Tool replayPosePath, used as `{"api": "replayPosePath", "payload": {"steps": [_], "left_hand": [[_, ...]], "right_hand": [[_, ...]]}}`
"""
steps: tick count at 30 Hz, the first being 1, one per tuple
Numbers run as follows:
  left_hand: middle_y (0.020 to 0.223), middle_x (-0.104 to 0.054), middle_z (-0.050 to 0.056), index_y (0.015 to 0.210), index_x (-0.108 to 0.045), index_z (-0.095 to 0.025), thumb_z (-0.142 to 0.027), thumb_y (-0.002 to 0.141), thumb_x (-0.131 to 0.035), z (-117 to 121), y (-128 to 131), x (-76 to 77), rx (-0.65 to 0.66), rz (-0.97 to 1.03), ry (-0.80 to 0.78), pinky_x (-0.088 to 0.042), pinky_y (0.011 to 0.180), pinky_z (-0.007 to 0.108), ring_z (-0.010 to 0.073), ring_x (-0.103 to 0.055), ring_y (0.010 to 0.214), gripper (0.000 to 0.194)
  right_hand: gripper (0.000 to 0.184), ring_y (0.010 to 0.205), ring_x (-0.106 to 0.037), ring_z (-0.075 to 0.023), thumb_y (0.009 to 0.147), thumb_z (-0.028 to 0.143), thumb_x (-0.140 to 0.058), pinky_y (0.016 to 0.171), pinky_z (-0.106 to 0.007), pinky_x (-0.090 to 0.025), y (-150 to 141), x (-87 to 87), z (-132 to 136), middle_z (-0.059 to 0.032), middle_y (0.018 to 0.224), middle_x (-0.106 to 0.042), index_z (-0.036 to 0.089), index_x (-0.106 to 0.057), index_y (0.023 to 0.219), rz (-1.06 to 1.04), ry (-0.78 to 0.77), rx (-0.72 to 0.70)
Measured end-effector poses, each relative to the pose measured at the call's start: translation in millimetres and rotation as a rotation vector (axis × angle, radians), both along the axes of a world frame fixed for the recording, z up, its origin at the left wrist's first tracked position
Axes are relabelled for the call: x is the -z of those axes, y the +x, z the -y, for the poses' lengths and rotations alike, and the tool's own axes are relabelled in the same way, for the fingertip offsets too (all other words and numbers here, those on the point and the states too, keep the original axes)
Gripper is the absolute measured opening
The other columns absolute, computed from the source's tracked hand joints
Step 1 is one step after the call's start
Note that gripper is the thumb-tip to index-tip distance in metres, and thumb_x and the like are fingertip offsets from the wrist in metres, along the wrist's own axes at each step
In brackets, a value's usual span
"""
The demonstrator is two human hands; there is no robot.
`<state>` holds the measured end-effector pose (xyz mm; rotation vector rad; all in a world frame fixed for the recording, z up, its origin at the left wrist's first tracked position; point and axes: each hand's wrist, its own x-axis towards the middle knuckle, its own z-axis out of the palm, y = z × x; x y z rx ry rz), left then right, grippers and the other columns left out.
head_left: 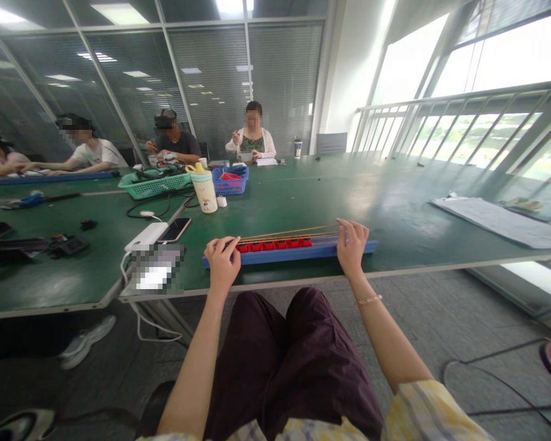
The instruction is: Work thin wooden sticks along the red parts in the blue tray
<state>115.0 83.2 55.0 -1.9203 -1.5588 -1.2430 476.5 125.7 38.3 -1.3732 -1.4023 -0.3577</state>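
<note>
Blue tray [298,253]: lower centre of frame, at near edge of green bench [330,196]. Long axis runs left–right, right end slightly higher. Row of red pieces [275,245] inside; orange strands [287,234] span above. Left hand [224,258] at left end, right hand [352,242] near right end; neither nearer overall. Fingers bent on both; whether clamped, cannot tell. Beyond, left of centre: phone [176,230], cream bottle [205,193].

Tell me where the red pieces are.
Head view, near centre: the red pieces lie along the blue bar, between left hand and right hand, nearer the left.
</note>
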Motion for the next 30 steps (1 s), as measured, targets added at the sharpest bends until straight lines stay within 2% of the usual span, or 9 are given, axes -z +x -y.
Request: {"api": "replayPosePath", "payload": {"steps": [6, 12, 18, 30], "left_hand": [[0.115, -0.069, 0.006, 0.114, -0.073, -0.027, -0.020, 0.089, -0.050, 0, 0, 1.3, -0.010, -0.008, -0.004, -0.038, 0.097, 0.045, 0.0284, -0.048, 0.111, 0.035], [0.115, -0.069, 0.007, 0.114, -0.073, -0.027, -0.019, 0.089, -0.051, -1, 0, 1.6, -0.004, -0.014, 0.007, -0.037, 0.098, 0.044, 0.0277, -0.047, 0.111, 0.034], [0.116, -0.069, 0.007, 0.115, -0.073, -0.026, -0.018, 0.089, -0.052, 0, 0, 1.1, 0.001, -0.009, 0.019, -0.037, 0.097, 0.044, 0.0275, -0.047, 0.111, 0.034], [0.114, -0.067, 0.008, 0.115, -0.073, -0.025, -0.019, 0.090, -0.052, -2, -1, 3.4, 0.006, -0.021, 0.053, -0.039, 0.097, 0.044, 0.0275, -0.048, 0.111, 0.033]], "right_hand": [[0.036, 0.099, -0.046, -0.0256, 0.098, 0.033, -0.039, 0.095, -0.042, -0.037, -1, 2.7, 1, -0.0108, 0.104, -0.056, 0.025, -0.073, 0.107, -0.013, 0.000, 0.013], [0.031, 0.102, -0.049, -0.0245, 0.099, 0.033, -0.042, 0.098, -0.041, -0.037, 1, 4.3, -3, -0.0095, 0.115, -0.061, 0.024, -0.071, 0.097, -0.011, 0.065, -0.031], [0.030, 0.100, -0.056, -0.0237, 0.100, 0.035, -0.041, 0.097, -0.040, -0.036, 5, 4.4, -4, -0.0069, 0.103, -0.071, 0.023, -0.068, 0.094, -0.068, 0.104, -0.054], [0.031, 0.095, -0.059, -0.0242, 0.097, 0.034, -0.042, 0.092, -0.039, -0.038, 13, 8.3, -7, -0.0092, 0.095, -0.068, 0.020, -0.069, 0.090, -0.211, 0.092, 0.024]]}}
